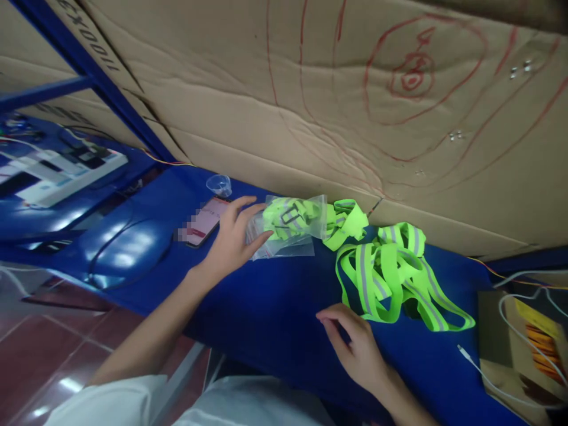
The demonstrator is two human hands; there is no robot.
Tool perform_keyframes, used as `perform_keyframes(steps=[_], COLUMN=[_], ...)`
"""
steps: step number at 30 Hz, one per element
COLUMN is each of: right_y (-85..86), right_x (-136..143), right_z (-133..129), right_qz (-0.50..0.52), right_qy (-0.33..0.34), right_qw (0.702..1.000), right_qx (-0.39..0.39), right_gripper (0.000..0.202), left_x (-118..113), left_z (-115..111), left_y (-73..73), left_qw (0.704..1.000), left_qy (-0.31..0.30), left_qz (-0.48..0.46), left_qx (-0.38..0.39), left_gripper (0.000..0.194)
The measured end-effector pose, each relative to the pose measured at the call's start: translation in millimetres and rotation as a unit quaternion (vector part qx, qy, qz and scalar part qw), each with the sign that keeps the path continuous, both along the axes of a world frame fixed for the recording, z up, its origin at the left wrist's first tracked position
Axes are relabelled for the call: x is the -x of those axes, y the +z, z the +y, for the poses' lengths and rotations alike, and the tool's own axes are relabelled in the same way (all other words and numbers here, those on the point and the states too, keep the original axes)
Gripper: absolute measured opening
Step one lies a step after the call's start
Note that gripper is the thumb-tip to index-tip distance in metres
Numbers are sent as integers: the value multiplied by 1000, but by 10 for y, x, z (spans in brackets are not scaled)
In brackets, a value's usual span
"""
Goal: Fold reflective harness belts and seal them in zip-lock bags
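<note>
My left hand (237,234) reaches over the left end of a clear plastic bag (295,219), fingers apart and touching or just above it. Inside the bag is a folded neon-green strap with a dark buckle. Another clear bag (302,248) lies partly beneath it. My right hand (355,346) hovers over the table's front part, thumb and index fingertips together; nothing can be made out between them. Behind and to its right lies a loose pile of green reflective straps (390,272). A smaller green strap bundle (348,222) sits beside the bag's right end.
A phone (206,222) and a clear plastic cup (219,185) lie left of the bags on the blue table (266,307). Cardboard (222,89) stands behind. At right are a white cable (470,358) and an open box (492,337); a power strip (71,180) is far left.
</note>
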State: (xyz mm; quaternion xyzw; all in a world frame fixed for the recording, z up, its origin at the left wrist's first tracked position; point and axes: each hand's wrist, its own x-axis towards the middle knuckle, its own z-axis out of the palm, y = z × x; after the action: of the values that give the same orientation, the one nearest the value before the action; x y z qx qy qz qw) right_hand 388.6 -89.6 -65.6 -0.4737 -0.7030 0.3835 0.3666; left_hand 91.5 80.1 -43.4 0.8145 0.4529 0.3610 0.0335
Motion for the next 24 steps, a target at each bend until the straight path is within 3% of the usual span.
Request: perform_keyframes(steps=[4,7,10,17,21,24], right_y=[-83,-124,-102,-5,-30,-51], right_x=[28,83,149,250,328,364], right_z=[-16,4,33,78,120,138], right_qz=[-94,-147,-191,-275,-270,-255], right_qy=[88,130,149,173,169,164], right_qw=[991,979,967,940,942,948], right_qx=[-31,-49,-80,-104,-103,-95], right_gripper=[31,32,31,30,28,25], left_x=[206,146,21,-53,-36,3], left_z=[-286,-368,-346,-267,-262,-238], left_y=[-193,-359,-443,-372,-364,-403], left_qw=[993,985,984,990,993,989], left_qy=[61,45,22,3,-32,-42], left_qz=[45,128,140,8,89,126], left_qx=[85,107,107,143,73,63], left_gripper=[35,45,40,19,16,23])
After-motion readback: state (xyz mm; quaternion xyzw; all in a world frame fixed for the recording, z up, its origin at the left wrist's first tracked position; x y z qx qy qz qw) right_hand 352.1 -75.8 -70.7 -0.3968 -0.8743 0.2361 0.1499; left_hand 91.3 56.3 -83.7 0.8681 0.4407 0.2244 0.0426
